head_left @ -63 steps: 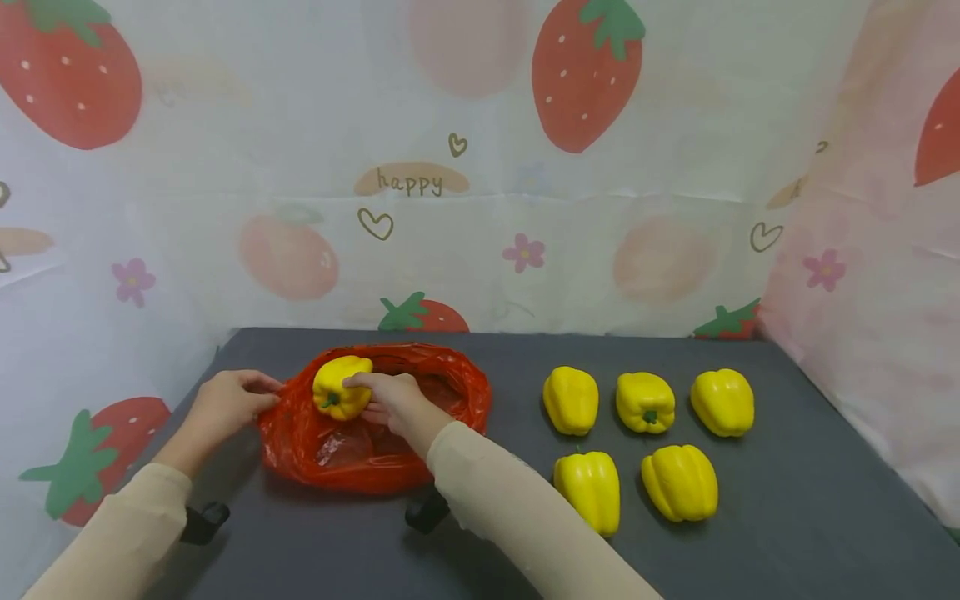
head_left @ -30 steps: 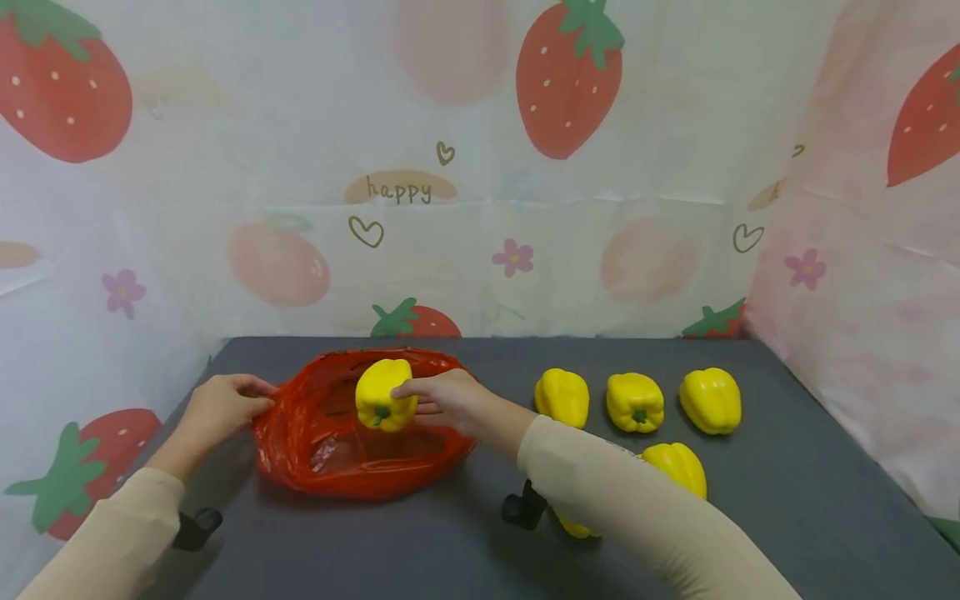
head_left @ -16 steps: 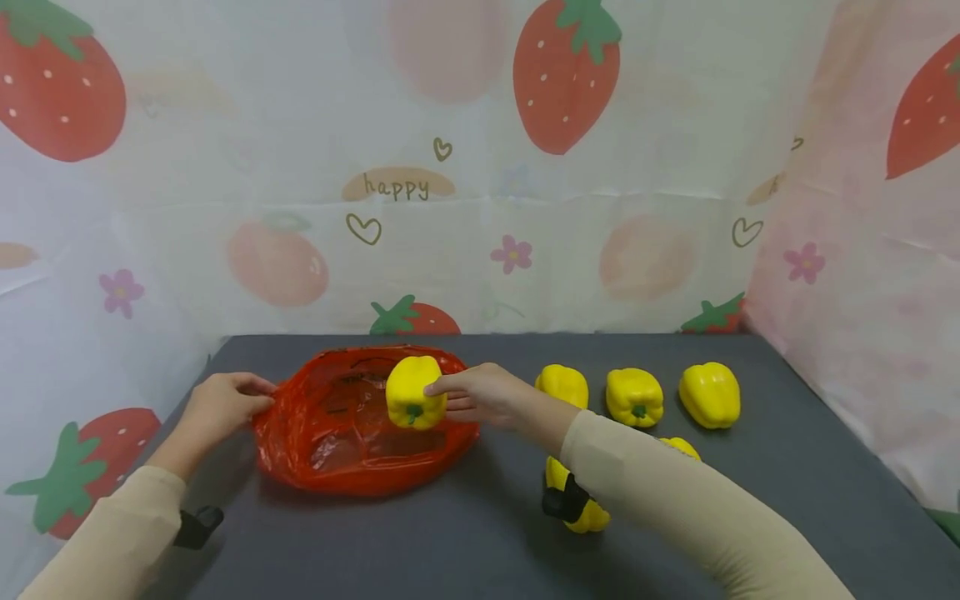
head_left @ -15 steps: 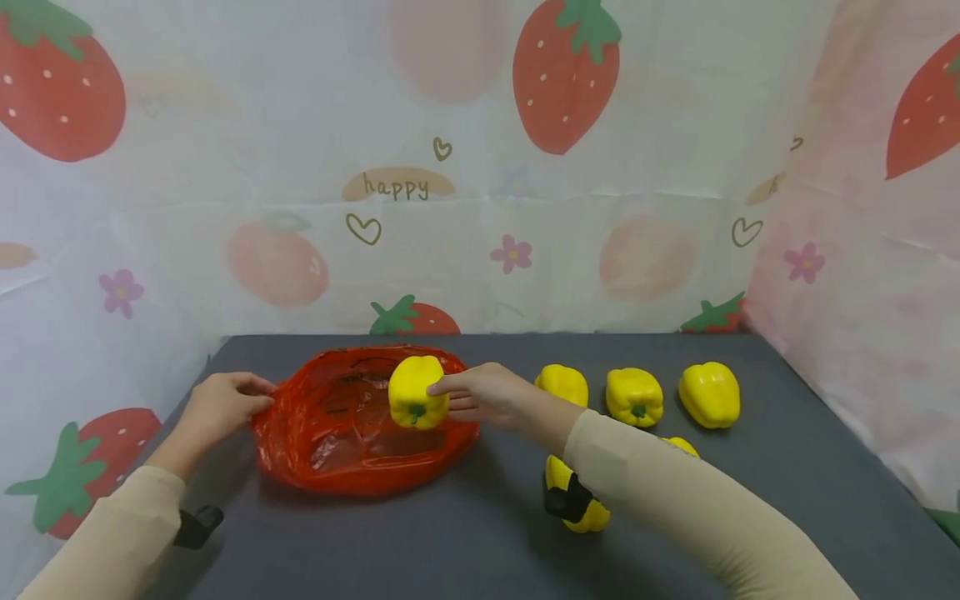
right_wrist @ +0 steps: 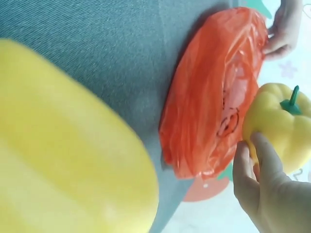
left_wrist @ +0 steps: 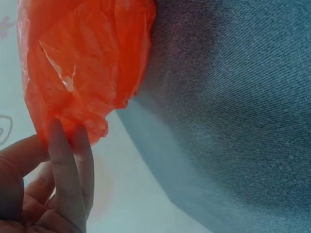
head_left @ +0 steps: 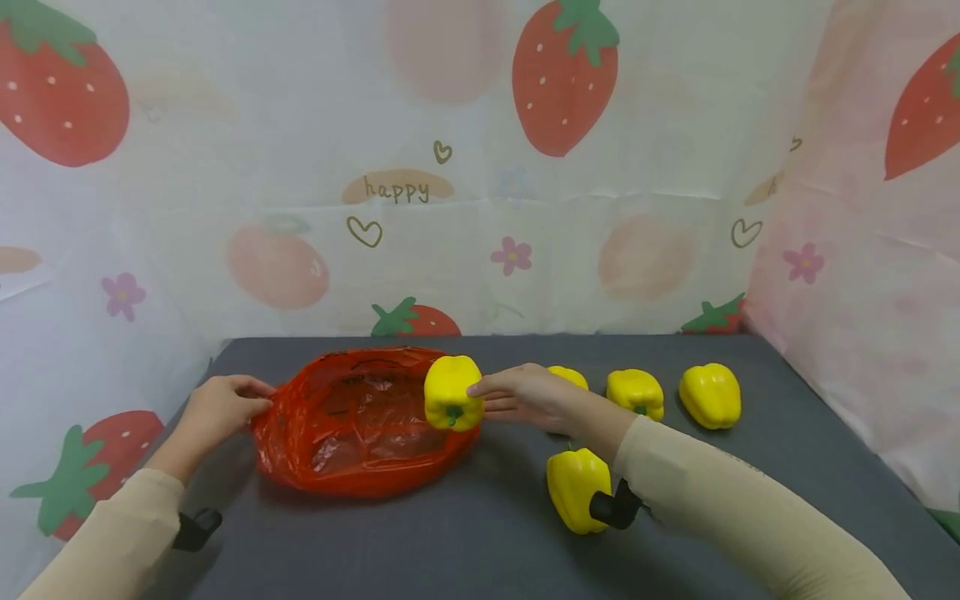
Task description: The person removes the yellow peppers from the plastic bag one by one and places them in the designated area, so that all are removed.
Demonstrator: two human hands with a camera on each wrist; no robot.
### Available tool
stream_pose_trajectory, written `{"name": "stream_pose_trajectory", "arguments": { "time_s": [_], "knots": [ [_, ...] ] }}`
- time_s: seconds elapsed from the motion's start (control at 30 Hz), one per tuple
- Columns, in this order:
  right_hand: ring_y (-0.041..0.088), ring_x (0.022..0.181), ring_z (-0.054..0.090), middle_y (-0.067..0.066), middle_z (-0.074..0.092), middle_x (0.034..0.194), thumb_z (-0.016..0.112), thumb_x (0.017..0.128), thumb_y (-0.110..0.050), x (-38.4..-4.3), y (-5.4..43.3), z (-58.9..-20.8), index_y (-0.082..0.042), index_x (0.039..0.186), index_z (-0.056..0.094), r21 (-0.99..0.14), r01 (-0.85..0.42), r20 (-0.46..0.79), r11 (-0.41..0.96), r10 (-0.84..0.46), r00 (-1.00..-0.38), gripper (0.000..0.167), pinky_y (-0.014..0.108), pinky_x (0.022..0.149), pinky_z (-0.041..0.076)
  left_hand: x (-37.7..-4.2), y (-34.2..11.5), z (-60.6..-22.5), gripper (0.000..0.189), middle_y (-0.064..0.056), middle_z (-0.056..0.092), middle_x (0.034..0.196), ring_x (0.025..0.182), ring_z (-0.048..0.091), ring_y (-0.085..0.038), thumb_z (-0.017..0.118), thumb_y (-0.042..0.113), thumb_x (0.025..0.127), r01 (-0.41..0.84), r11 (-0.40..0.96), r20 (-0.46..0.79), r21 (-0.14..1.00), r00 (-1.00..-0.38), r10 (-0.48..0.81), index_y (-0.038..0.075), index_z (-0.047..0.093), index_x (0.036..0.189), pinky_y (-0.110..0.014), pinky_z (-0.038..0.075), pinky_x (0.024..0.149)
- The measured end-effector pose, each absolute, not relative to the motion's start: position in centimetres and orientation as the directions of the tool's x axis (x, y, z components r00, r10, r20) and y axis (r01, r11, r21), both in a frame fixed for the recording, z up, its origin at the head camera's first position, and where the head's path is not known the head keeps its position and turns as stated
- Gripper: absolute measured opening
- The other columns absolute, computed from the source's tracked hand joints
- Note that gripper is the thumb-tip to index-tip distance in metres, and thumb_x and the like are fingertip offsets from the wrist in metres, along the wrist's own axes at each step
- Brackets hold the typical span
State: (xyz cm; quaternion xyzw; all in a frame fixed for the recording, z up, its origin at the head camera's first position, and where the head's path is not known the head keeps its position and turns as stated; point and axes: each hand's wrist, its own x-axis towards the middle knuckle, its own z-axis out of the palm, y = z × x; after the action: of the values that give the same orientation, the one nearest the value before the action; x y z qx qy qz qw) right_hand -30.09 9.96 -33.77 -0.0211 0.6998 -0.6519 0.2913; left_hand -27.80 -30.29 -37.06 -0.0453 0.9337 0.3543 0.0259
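Observation:
A red plastic bag (head_left: 292,442) lies with its mouth spread wide on the left half of the table, and printed marks show on its inside wall. My left hand (head_left: 221,417) pinches the bag's left rim between thumb and fingers; the left wrist view shows the fingertips (left_wrist: 57,131) at the gathered plastic. My right hand (head_left: 528,396) holds a yellow bell pepper (head_left: 453,392), green stem facing me, just over the bag's right rim. In the right wrist view, the held pepper (right_wrist: 279,121) is raised beside the bag (right_wrist: 199,107).
On the dark grey table (head_left: 360,550), right of the bag, are more yellow bell peppers: one in front (head_left: 577,492), one at the far right (head_left: 710,396), one at the back (head_left: 633,392), and one partly behind my right hand (head_left: 568,377). My right sleeve (head_left: 720,483) crosses above this area.
My right hand has drawn the bell pepper rightward, from over the bag's left side to its right rim. My left hand has stayed at the bag's left rim.

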Motion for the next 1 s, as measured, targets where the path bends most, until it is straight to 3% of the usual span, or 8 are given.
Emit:
{"name": "stream_pose_trajectory", "arguments": {
  "time_s": [0.23,1.0],
  "knots": [
    [0.034,0.132,0.055,0.02,0.052,0.144,0.065,0.095,-0.022,-29.9,12.4,-33.4,0.006,0.138,0.05,-0.933,0.313,-0.36,0.179,-0.399,-0.843,0.054,0.043,0.11,0.046,-27.8,-30.2,-37.1,0.038,-0.029,0.064,0.118,0.082,0.066,-0.018,0.059,0.018,0.097,-0.091,0.733,-0.077,0.674,-0.996,-0.052,-0.009,0.061,0.124,-0.042,0.062,0.079],
    [0.039,0.148,0.032,0.024,0.022,0.162,0.054,0.1,-0.019,-29.0,20.9,-31.4,0.008,0.152,0.027,-0.934,0.283,-0.354,0.218,-0.461,-0.813,0.065,0.047,0.119,0.033,-28.3,-29.5,-36.9,0.039,-0.03,0.065,0.117,0.076,0.067,-0.015,0.059,0.018,0.098,-0.093,0.747,-0.078,0.659,-0.995,-0.054,-0.01,0.06,0.125,-0.04,0.062,0.076]
  ]
}}
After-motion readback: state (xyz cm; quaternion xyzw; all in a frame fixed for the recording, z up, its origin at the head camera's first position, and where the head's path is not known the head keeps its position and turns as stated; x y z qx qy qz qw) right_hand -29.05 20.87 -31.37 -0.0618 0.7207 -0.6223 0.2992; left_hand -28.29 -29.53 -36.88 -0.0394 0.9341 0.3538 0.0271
